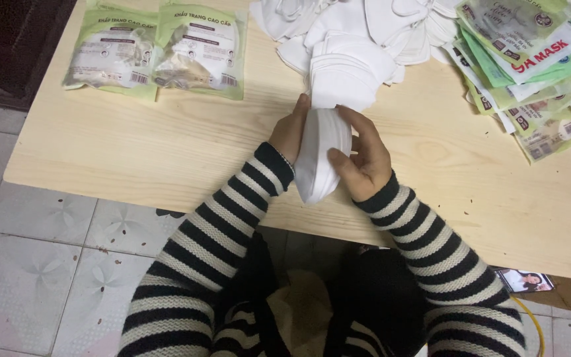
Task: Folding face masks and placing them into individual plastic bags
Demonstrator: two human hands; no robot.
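A stack of white folded face masks [322, 155] stands on edge near the front of a pale wooden table [133, 152]. My left hand [290, 129] presses against its left side. Opposite it, my right hand [365, 155] wraps the right side, thumb across the front. Both hands grip the stack between them. Both arms wear black-and-white striped sleeves. Just beyond the stack lies a larger fanned pile of white masks [348, 66].
Two filled green-and-white mask packets [156, 53] lie at the table's far left. A heap of empty flat packets [536, 66] spreads at the far right. More loose white masks [365, 20] sit at the back. Tiled floor [34, 264] lies below on the left.
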